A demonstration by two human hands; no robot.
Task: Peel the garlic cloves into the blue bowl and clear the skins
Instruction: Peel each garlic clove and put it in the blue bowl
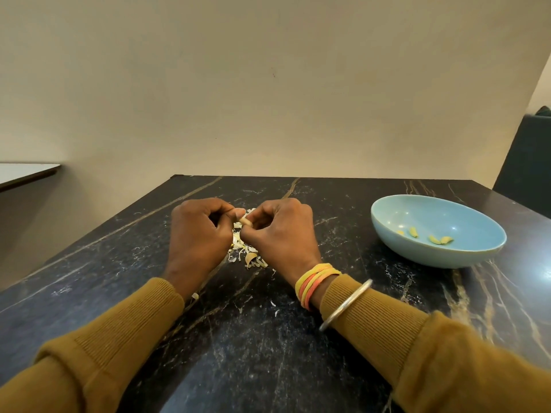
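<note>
1. The dark, veined stone table [253, 347] carries everything.
2. A blue bowl [438, 254] sits on its right side.
3. A heap of garlic skins [251, 259] lies mid-table, with stray flakes [195, 296] nearer the person.

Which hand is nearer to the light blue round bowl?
Right. The right hand pinches the small pale garlic clove left of the light blue round bowl, apart from it; the left hand holds the same clove from the far side, farther away.

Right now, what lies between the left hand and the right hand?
In the head view, a garlic clove, which both the left hand and the right hand pinch. Under it, a pile of skins lies on the table.
</note>
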